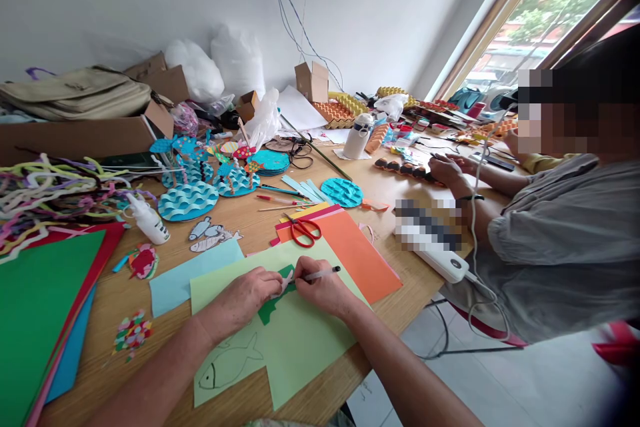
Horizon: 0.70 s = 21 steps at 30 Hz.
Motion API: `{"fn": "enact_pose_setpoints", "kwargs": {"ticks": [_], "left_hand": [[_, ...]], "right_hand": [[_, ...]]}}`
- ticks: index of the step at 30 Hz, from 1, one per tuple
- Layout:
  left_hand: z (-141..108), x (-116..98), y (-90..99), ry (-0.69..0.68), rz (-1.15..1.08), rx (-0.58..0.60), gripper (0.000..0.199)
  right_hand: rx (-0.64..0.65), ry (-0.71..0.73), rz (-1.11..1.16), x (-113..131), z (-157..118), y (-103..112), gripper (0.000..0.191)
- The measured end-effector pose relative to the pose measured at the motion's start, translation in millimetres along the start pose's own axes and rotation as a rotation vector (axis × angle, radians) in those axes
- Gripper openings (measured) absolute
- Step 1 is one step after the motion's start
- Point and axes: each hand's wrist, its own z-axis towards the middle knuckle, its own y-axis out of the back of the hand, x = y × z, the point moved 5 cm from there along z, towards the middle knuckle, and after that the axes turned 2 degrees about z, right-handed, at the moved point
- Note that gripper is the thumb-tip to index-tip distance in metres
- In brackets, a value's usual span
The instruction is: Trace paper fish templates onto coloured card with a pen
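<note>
My right hand is closed round a pen, its tip down by a scrap of dark green paper. Beside it, the fingers of my left hand are pressed together on a small pale paper cutout lying over that scrap. Most of the cutout is hidden by the fingers. Under both hands lies light green paper, with a fish drawing in black outline on the near left part. Red-handled scissors rest beyond my hands, on orange paper.
To the left are a white glue bottle, paper fish cutouts, pipe cleaners and green sheets. Blue wavy discs stand farther back. A co-worker sits at right, near a white power strip.
</note>
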Motion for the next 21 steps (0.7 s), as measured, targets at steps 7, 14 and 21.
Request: {"fn": "enact_pose_setpoints", "kwargs": {"ticks": [7,14,21], "left_hand": [[0.8,0.4,-0.4,0.001,-0.005,0.001,0.023],[0.8,2.1,-1.6,-0.012,0.021,-0.006,0.02],[0.9,0.2,-0.7,-0.023,0.068,0.002,0.025]], "right_hand": [[-0.017,-0.005,0.015,1.2,-1.0,1.4,0.015],[-0.019,0.003,0.075,-2.3,-3.9,4.1,0.014],[-0.018,0.026,0.079,-3.2,-6.5,3.2,0.012]]}}
